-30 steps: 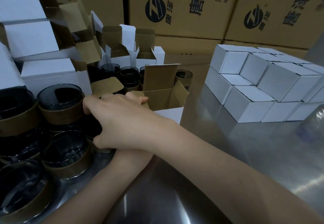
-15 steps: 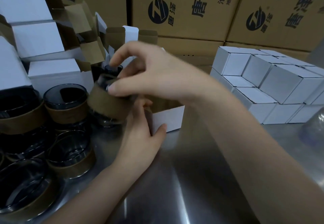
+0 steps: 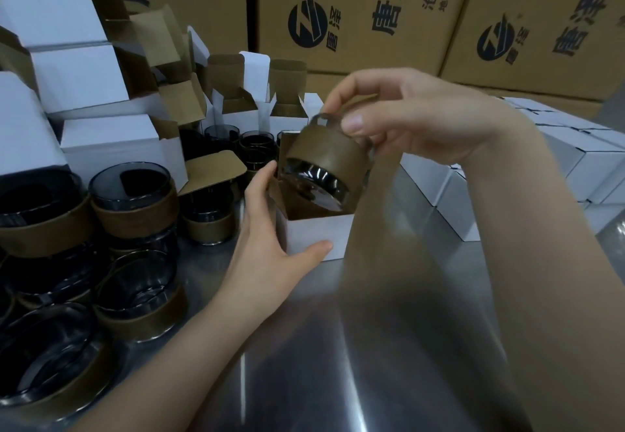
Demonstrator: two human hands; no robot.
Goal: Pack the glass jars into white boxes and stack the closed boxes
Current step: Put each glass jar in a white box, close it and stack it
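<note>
There are two hands, one jar in the air and one open box under it. The right hand (image 3: 406, 124) pinches the glass jar (image 3: 324, 164) by its top rim, with the thumb on the near side and the fingers on the far side. The left hand (image 3: 270, 252) grips the open white box (image 3: 318, 237). Its thumb lies along the front and its fingers are up against the left side.

The jar is tipped over, so its bottom faces the camera. It sits right at the mouth of the box, between the brown flaps that stand up. The jar is round and made of dark glass you can see through. A brown card band goes around its middle. Its bottom is thick and shiny.

At least five more jars (image 3: 133, 201) with the same brown bands stand on the left of the metal table (image 3: 338, 347), some on top of others. Behind them are several empty white boxes (image 3: 108, 141) with their flaps open. On the right is a pile of closed boxes (image 3: 595, 157), but the arm hides some, so they cannot be counted. Three big brown cartons (image 3: 355, 9) stand along the back.
</note>
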